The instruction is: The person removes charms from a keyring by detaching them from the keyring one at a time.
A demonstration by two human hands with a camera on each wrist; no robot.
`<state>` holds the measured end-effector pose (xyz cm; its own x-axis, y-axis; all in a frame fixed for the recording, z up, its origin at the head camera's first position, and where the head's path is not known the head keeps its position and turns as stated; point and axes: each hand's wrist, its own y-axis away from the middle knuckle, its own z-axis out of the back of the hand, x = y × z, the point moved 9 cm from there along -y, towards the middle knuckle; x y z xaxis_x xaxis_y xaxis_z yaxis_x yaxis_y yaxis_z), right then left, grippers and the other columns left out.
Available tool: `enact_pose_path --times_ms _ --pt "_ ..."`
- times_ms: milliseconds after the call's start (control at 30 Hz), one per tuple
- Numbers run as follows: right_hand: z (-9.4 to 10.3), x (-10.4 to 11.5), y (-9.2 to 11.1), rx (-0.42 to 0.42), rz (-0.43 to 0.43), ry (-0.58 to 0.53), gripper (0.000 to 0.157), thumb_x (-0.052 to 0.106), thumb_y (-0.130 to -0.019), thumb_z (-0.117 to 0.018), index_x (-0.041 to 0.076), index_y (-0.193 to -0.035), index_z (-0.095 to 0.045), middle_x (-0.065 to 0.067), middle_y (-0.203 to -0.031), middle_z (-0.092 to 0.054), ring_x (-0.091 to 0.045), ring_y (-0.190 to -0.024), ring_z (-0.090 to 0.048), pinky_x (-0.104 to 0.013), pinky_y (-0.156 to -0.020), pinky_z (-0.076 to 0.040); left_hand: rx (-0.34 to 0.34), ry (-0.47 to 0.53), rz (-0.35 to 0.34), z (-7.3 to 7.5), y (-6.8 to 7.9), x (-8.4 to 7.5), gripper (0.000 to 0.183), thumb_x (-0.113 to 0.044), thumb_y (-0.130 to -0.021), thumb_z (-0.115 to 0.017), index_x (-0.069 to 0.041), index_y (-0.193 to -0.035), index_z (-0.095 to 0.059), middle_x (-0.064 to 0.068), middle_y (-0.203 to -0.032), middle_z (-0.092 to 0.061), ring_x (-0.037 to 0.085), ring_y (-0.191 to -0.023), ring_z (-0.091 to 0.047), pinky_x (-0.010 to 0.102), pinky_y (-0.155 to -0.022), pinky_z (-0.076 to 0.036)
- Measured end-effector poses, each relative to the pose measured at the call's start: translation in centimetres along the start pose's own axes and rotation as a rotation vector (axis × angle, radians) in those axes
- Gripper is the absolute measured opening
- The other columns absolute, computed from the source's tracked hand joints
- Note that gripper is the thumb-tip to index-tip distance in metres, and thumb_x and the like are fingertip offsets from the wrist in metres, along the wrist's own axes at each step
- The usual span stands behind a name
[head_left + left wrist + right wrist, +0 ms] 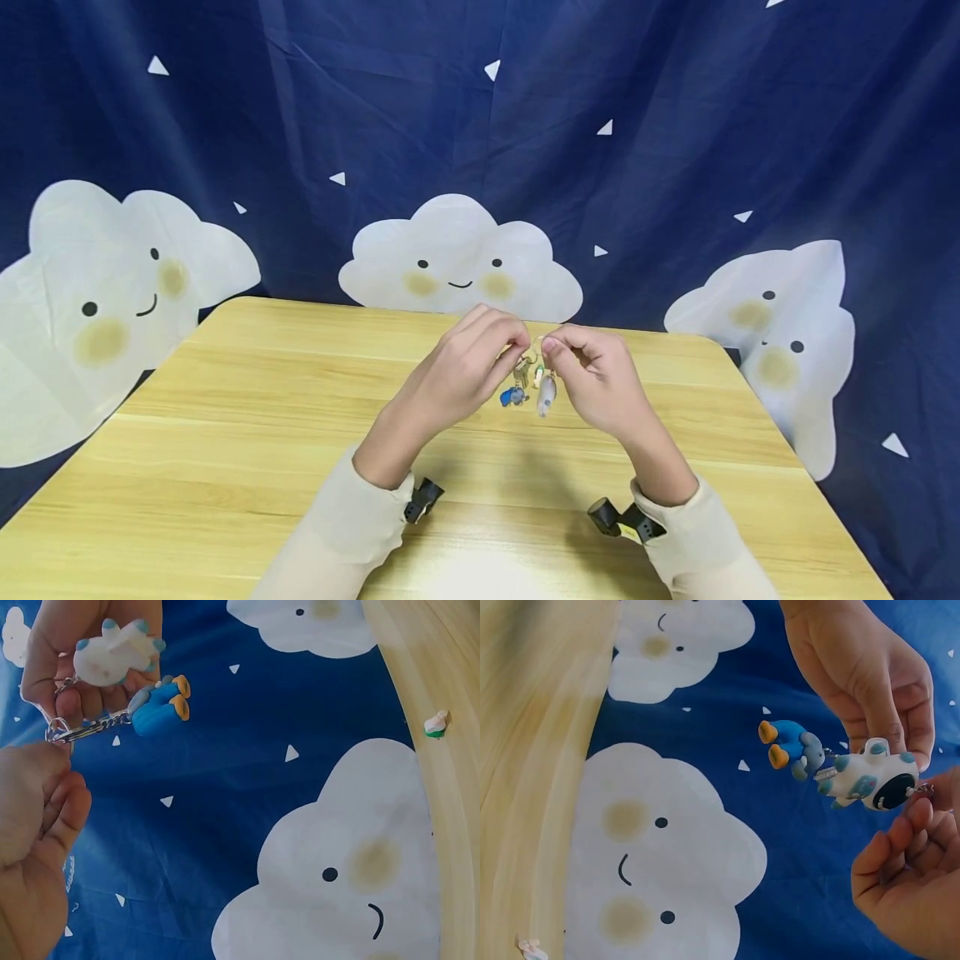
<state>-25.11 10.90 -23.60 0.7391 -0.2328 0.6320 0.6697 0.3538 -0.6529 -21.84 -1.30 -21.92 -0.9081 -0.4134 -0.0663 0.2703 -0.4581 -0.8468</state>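
Over the table, my left hand (pixel 468 362) pinches a thin metal key ring (pixel 57 730) between thumb and fingertips. From this ring hang several metal keys (pixel 522 368) and a blue-and-grey elephant charm (pixel 789 746) with orange feet. Close beside it, my right hand (pixel 603 379) pinches the short metal chain (pixel 924 790) of a white astronaut-like charm (pixel 870 777) with blue patches and a dark visor. The fingertips of both hands nearly meet at the ring. Part of the ring is hidden behind the fingers.
A small white-and-green figurine (pixel 436 724) lies on the wooden table (pixel 225 433), beyond the hands. Behind the table's far edge hangs a dark blue curtain (pixel 420 100) with white clouds. Black camera mounts (pixel 626 521) sit at the sleeve cuffs.
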Motion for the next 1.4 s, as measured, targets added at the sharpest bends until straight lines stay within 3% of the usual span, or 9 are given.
enact_pose_path --times_ms 133,333,600,733,833,967,1167,1300,1400 --pt "0.1 -0.3 0.0 -0.015 -0.034 -0.019 0.026 -0.001 -0.094 -0.050 0.008 -0.073 -0.061 0.001 -0.060 -0.053 -0.011 -0.046 -0.042 -0.026 -0.039 -0.030 -0.023 0.085 0.080 -0.2 0.1 0.8 0.004 -0.003 -0.091 -0.062 -0.005 -0.094 -0.060 0.001 -0.093 -0.060 0.013 -0.086 -0.051 0.018 -0.077 -0.042" --pt "1.0 -0.3 0.0 -0.070 -0.064 0.053 0.025 0.001 -0.094 -0.054 0.010 -0.072 -0.062 -0.001 -0.062 -0.054 -0.012 -0.051 -0.044 -0.026 -0.045 -0.035 -0.073 0.210 0.270 -1.0 0.8 2.9 0.007 -0.015 -0.090 -0.065 -0.010 -0.095 -0.064 -0.004 -0.084 -0.062 0.006 -0.080 -0.057 0.021 -0.071 -0.047" --pt "1.4 0.1 -0.2 -0.065 -0.035 0.051 0.021 0.001 -0.094 -0.055 0.007 -0.076 -0.065 -0.002 -0.068 -0.058 -0.013 -0.062 -0.050 -0.024 -0.053 -0.042 0.075 0.437 0.536 -2.9 2.0 4.8 0.013 -0.028 -0.093 -0.061 -0.018 -0.095 -0.068 -0.009 -0.084 -0.066 0.007 -0.076 -0.062 0.027 -0.069 -0.050" --pt "1.1 0.2 -0.2 -0.032 -0.008 0.042 0.020 0.001 -0.094 -0.054 0.004 -0.077 -0.064 -0.004 -0.069 -0.059 -0.013 -0.065 -0.052 -0.024 -0.057 -0.044 0.127 0.574 0.636 -4.2 2.6 5.3 0.013 -0.027 -0.094 -0.061 -0.016 -0.096 -0.068 -0.005 -0.085 -0.066 0.013 -0.072 -0.060 0.029 -0.062 -0.048" --pt "0.9 0.3 -0.2 -0.010 0.002 0.031 0.020 0.000 -0.094 -0.054 0.004 -0.077 -0.064 -0.003 -0.070 -0.059 -0.013 -0.067 -0.053 -0.024 -0.059 -0.045 0.124 0.632 0.681 -4.6 2.9 5.7 0.013 -0.024 -0.094 -0.061 -0.013 -0.098 -0.067 -0.003 -0.086 -0.065 0.016 -0.072 -0.059 0.029 -0.061 -0.047" --pt "0.6 0.5 -0.2 0.018 0.012 0.036 0.021 0.001 -0.093 -0.055 0.008 -0.076 -0.064 0.002 -0.068 -0.058 -0.012 -0.067 -0.053 -0.025 -0.059 -0.045 0.084 0.642 0.675 -4.3 2.8 5.8 0.013 -0.023 -0.095 -0.058 -0.012 -0.100 -0.064 -0.001 -0.088 -0.066 0.014 -0.076 -0.061 0.028 -0.064 -0.049" --pt "0.4 0.6 -0.2 0.039 0.035 0.037 0.023 -0.001 -0.093 -0.055 0.009 -0.074 -0.064 0.001 -0.066 -0.058 -0.011 -0.067 -0.053 -0.025 -0.059 -0.044 0.026 0.591 0.577 -3.4 2.1 5.1 0.013 -0.024 -0.096 -0.054 -0.012 -0.098 -0.061 -0.003 -0.086 -0.064 0.011 -0.078 -0.062 0.028 -0.070 -0.052" --pt "0.4 0.7 -0.2 0.035 0.045 0.039 0.022 -0.002 -0.092 -0.057 0.008 -0.073 -0.064 0.003 -0.069 -0.059 -0.011 -0.067 -0.053 -0.024 -0.060 -0.045 0.005 0.502 0.506 -2.7 1.7 4.6 0.012 -0.023 -0.097 -0.054 -0.014 -0.097 -0.061 -0.006 -0.083 -0.064 0.009 -0.075 -0.059 0.026 -0.070 -0.050" --pt "0.5 0.8 -0.2 0.029 0.043 0.038 0.022 -0.003 -0.091 -0.057 0.007 -0.073 -0.064 0.004 -0.069 -0.059 -0.010 -0.067 -0.053 -0.024 -0.060 -0.045 -0.009 0.397 0.409 -2.1 1.3 3.9 0.009 -0.019 -0.096 -0.055 -0.012 -0.096 -0.060 -0.005 -0.081 -0.063 0.007 -0.073 -0.056 0.024 -0.068 -0.048"
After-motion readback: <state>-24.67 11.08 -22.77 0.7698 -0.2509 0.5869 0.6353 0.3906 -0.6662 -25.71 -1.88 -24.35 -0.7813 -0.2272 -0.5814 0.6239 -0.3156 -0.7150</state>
